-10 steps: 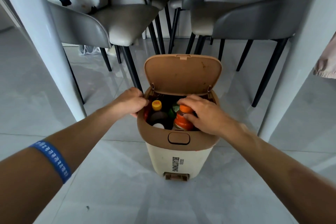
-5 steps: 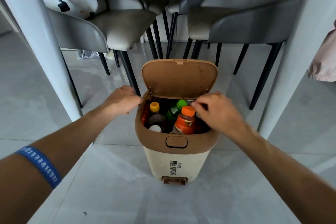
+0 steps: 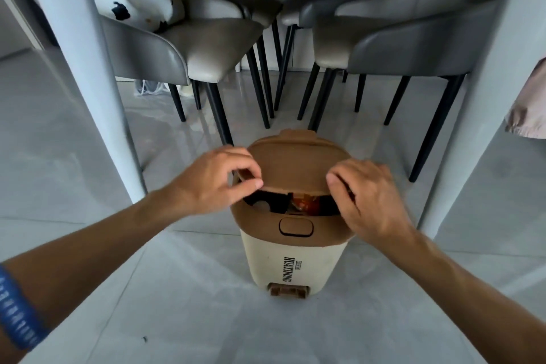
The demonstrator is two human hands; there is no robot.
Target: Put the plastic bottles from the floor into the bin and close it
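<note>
A cream bin [image 3: 295, 263] with a brown collar and foot pedal stands on the grey floor in front of me. Its brown lid [image 3: 295, 162] is tilted most of the way down, leaving a narrow gap at the front. Through the gap I see part of an orange bottle [image 3: 304, 202] among dark shapes inside. My left hand [image 3: 215, 180] pinches the lid's left front edge. My right hand [image 3: 366, 198] grips the lid's right front edge, fingers curled over it.
White table legs [image 3: 88, 68] rise left and right of the bin. Grey chairs [image 3: 399, 32] with thin black legs stand close behind it. A pink cloth [image 3: 529, 106] hangs at the right edge. Open grey floor lies in front.
The lid stood upright and open with bottles visible; now both hands have taken its front edge and brought it down almost shut. My right hand left the orange bottle.
</note>
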